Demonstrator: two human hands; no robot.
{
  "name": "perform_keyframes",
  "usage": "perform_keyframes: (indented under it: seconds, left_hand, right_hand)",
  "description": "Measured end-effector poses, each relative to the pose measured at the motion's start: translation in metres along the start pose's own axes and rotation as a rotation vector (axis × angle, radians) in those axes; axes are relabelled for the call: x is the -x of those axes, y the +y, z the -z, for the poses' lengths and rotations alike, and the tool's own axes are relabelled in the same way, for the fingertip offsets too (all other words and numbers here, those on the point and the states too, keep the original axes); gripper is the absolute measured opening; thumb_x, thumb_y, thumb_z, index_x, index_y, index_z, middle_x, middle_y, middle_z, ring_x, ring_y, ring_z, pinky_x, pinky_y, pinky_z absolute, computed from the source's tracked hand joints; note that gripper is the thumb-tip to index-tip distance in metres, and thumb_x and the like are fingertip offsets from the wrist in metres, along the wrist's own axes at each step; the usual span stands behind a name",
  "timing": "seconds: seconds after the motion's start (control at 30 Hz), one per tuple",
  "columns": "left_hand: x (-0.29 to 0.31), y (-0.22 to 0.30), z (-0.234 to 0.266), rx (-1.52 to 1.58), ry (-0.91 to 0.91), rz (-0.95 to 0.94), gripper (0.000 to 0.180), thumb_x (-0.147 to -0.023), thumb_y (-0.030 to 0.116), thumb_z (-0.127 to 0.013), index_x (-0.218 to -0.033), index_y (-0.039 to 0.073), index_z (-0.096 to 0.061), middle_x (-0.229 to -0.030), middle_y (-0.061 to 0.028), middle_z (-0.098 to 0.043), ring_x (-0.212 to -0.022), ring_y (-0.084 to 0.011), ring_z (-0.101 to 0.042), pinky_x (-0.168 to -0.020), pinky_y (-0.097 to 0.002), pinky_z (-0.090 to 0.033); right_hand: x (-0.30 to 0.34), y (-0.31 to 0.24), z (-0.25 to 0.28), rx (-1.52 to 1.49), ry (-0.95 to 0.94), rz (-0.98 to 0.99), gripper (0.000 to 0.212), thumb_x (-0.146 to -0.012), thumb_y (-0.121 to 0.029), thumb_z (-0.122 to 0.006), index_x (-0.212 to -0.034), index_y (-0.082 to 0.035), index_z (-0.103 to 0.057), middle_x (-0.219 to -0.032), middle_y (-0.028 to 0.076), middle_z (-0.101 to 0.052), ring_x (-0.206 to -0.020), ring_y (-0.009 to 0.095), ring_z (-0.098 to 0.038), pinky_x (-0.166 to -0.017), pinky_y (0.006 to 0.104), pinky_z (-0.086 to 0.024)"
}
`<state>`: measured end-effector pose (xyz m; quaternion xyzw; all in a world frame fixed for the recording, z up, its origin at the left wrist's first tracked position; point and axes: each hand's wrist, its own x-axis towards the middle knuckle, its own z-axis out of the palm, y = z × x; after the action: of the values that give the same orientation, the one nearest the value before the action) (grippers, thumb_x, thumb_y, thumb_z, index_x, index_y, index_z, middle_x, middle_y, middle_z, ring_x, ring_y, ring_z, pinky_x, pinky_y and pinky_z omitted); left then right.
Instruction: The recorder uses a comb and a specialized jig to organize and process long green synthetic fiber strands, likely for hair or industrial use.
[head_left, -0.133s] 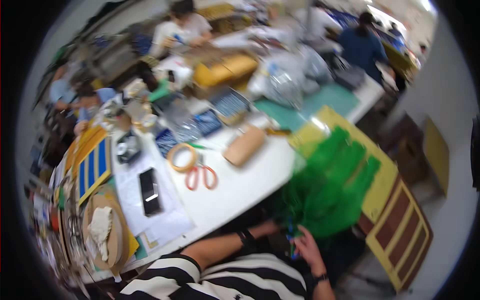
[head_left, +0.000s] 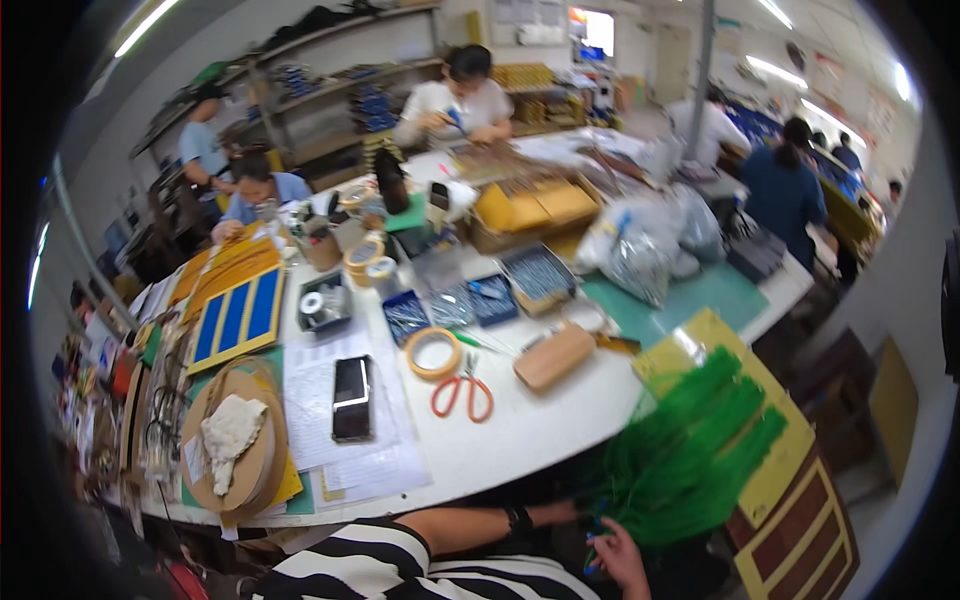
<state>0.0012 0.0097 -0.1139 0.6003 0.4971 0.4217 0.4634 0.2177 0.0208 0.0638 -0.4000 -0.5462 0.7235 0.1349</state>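
A big bundle of bright green strands [head_left: 690, 450], like fibre or hair, fans out over a yellow board [head_left: 785, 425] to the right of the table. My left hand [head_left: 556, 513] reaches to the bundle's near left end; its fingers are dark and blurred, so their grip is unclear. Just right of it, my right hand [head_left: 622, 560] is partly curled around a small blue tool [head_left: 594, 556], whose kind I cannot make out. One finger of that hand points up toward the strands. Both hands are low, beyond the table's near edge.
On the white table [head_left: 540, 430] lie red-handled scissors [head_left: 463, 394], a tape roll [head_left: 433, 354], a brown block [head_left: 555, 357], a phone [head_left: 352, 398] and blue trays [head_left: 493, 300]. A cardboard reel [head_left: 268, 440] sits left. Opposite, a person [head_left: 462, 105] works; others sit farther away.
My view has turned, so the table and its things sit farther right and lower, and the blur has lessened. Both hands stay by the near end of the green strands.
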Motion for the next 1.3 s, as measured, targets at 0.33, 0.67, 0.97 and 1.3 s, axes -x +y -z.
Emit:
perform_keyframes:
  seconds: [0.33, 0.67, 0.97, 1.3]
  left_hand:
    - [-0.019, -0.010, 0.006, 0.113, 0.051, 0.001, 0.051, -0.098, 0.023, -0.058, -0.146, 0.010, -0.044, -0.131, -0.0170, -0.059, -0.115, -0.0232, -0.055, -0.100, -0.0401, -0.046]
    - [-0.011, 0.020, 0.021, 0.206, 0.089, 0.083, 0.053, -0.099, 0.026, -0.057, -0.147, 0.008, -0.042, -0.137, -0.0169, -0.055, -0.121, -0.0240, -0.052, -0.104, -0.0393, -0.043]
    - [0.005, 0.075, 0.039, 0.293, 0.054, 0.175, 0.054, -0.101, 0.028, -0.056, -0.148, 0.007, -0.041, -0.142, -0.0168, -0.052, -0.126, -0.0248, -0.048, -0.107, -0.0386, -0.040]
    - [0.015, 0.135, 0.045, 0.342, -0.110, 0.273, 0.054, -0.101, 0.028, -0.056, -0.148, 0.007, -0.041, -0.140, -0.0161, -0.053, -0.125, -0.0244, -0.049, -0.107, -0.0378, -0.041]
  right_hand:
    - [-0.024, -0.046, -0.013, 0.127, -0.161, 0.102, 0.031, -0.098, -0.019, -0.063, -0.125, -0.003, -0.062, -0.100, 0.005, -0.072, -0.081, 0.011, -0.064, -0.069, 0.0250, -0.051]
    - [-0.033, -0.022, -0.003, -0.062, -0.096, -0.126, 0.033, -0.099, -0.020, -0.063, -0.125, 0.000, -0.057, -0.114, 0.010, -0.066, -0.100, 0.022, -0.069, -0.077, 0.0308, -0.054]
    - [-0.036, -0.034, -0.016, -0.099, 0.250, -0.149, 0.044, -0.092, -0.022, -0.073, -0.126, -0.003, -0.051, -0.092, 0.005, -0.062, -0.079, 0.013, -0.061, -0.063, 0.0285, -0.050]
    - [-0.050, -0.024, -0.015, 0.564, 0.500, 0.129, 0.037, -0.086, -0.031, -0.077, -0.099, 0.002, -0.065, -0.088, 0.015, -0.066, -0.074, 0.026, -0.057, -0.069, 0.0415, -0.049]
